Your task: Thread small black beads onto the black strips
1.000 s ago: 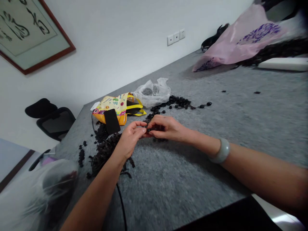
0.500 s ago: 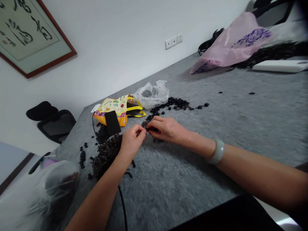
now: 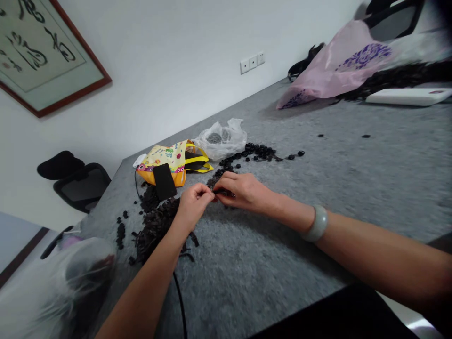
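The left hand (image 3: pixel 193 203) and the right hand (image 3: pixel 245 191) are pinching narrowly, I think, one small black piece (image 3: pixel 222 191) above the grey felt tabletop (image 3: pixel 356 179).

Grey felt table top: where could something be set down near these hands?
Bare felt lies below the right hand, and beyond the small black pieces toward the white object. It is crowded left of the left hand, where they heap beside the black phone.

My left hand (image 3: pixel 193 203) and right hand (image 3: pixel 245 192) sit close together, thumbs and fingers pinched, wrists angled inward.
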Action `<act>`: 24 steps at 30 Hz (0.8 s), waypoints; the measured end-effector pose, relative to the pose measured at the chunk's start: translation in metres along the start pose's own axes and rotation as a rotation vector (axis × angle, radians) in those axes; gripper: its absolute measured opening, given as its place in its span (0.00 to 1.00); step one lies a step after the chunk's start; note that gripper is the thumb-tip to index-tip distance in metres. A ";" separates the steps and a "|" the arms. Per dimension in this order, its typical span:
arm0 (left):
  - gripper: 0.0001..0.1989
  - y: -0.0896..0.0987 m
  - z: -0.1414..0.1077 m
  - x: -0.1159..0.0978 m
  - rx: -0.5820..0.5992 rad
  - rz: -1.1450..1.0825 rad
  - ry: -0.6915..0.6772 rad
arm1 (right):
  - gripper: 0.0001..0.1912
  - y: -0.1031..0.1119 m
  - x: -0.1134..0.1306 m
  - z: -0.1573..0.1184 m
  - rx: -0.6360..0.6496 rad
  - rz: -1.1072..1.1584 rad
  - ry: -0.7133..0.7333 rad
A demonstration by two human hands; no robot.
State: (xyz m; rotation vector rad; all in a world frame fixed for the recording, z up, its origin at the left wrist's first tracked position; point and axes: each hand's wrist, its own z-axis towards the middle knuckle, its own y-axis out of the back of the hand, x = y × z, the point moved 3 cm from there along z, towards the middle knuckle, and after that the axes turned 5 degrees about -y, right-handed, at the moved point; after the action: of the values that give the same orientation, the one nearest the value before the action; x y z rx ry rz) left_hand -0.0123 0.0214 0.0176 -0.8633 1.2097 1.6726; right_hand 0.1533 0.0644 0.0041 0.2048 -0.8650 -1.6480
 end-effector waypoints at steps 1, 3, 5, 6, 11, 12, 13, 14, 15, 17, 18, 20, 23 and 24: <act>0.04 0.000 0.000 -0.001 -0.009 -0.109 0.033 | 0.06 0.001 0.000 0.001 -0.012 0.058 -0.013; 0.06 0.000 0.000 -0.002 -0.017 -0.314 0.132 | 0.06 0.003 0.000 0.002 -0.024 0.157 -0.032; 0.09 -0.002 -0.001 -0.003 -0.005 -0.422 0.239 | 0.06 0.004 -0.002 0.002 -0.038 0.202 -0.058; 0.11 -0.002 -0.002 -0.003 0.000 -0.429 0.272 | 0.06 0.004 -0.004 0.001 -0.046 0.207 -0.072; 0.14 -0.003 -0.003 -0.002 -0.001 -0.352 0.203 | 0.06 0.005 -0.007 0.000 -0.041 0.218 -0.077; 0.14 -0.004 -0.003 -0.002 0.001 -0.349 0.185 | 0.07 0.005 -0.007 0.000 -0.025 0.224 -0.066; 0.13 -0.005 -0.003 -0.001 0.008 -0.348 0.177 | 0.09 0.005 -0.007 0.000 -0.010 0.230 -0.050; 0.12 -0.006 -0.003 0.000 0.018 -0.344 0.181 | 0.09 0.005 -0.007 0.000 0.003 0.234 -0.033; 0.11 -0.006 -0.004 0.000 0.023 -0.337 0.187 | 0.10 0.005 -0.008 -0.001 0.009 0.236 -0.017; 0.10 -0.007 -0.004 0.000 0.002 -0.322 0.185 | 0.09 0.005 -0.009 -0.002 0.005 0.240 0.011; 0.09 -0.006 -0.005 -0.001 -0.026 -0.313 0.169 | 0.09 0.005 -0.009 -0.002 -0.001 0.242 0.020; 0.09 -0.005 -0.006 -0.005 -0.082 -0.299 0.120 | 0.09 0.005 -0.009 -0.002 -0.030 0.258 0.021; 0.09 -0.005 -0.008 -0.011 -0.091 -0.313 0.120 | 0.08 0.005 -0.007 -0.002 -0.095 0.337 0.003; 0.09 -0.005 -0.008 -0.013 -0.081 -0.327 0.142 | 0.07 0.005 -0.006 -0.001 -0.120 0.367 0.001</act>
State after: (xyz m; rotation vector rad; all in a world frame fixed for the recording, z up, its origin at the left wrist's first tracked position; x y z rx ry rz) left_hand -0.0024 0.0111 0.0249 -1.1794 1.0334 1.4210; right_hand 0.1595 0.0690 0.0044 -0.0363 -0.7496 -1.3497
